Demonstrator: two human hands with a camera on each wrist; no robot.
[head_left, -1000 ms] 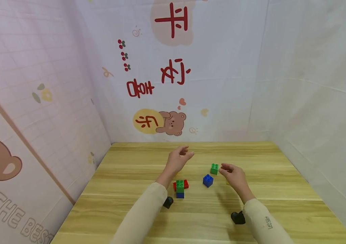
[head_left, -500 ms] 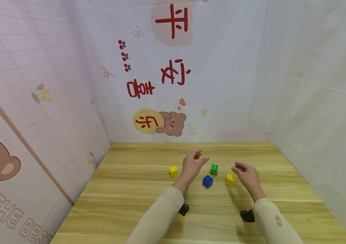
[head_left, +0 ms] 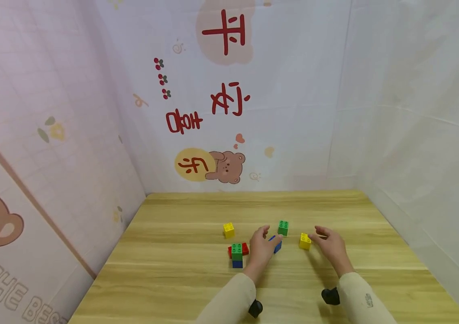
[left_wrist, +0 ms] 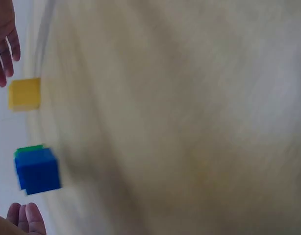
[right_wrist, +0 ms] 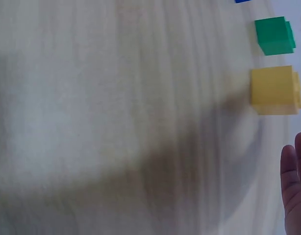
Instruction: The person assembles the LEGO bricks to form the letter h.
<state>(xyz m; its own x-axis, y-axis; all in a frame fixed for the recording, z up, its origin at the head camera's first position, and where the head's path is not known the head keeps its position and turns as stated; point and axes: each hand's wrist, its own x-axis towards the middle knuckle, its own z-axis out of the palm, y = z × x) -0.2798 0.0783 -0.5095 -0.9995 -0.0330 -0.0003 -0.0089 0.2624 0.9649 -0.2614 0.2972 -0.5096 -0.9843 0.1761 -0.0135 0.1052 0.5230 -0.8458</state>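
My left hand (head_left: 262, 245) reaches over a blue toy brick (head_left: 278, 247) and partly hides it, thumb and fingers spread apart. In the left wrist view a gap shows between those fingers and the blue brick (left_wrist: 40, 171). My right hand (head_left: 330, 245) hovers at the right side of a yellow brick (head_left: 305, 241), its fingers loosely bent around nothing. The right wrist view has this yellow brick (right_wrist: 274, 90) just beyond the fingertips (right_wrist: 288, 154). Behind the blue brick stands a green brick (head_left: 283, 227).
Left of my left hand, a green brick sits on a blue one as a stack (head_left: 237, 255), with red bricks (head_left: 245, 248) right behind. Another yellow brick (head_left: 229, 230) lies farther back. Fabric walls (head_left: 294, 135) enclose the wooden table (head_left: 172, 270) at the back and sides.
My left hand has moved right and then nearer, from behind the stack to the blue brick. My right hand has shifted right and slightly nearer, uncovering the yellow brick.
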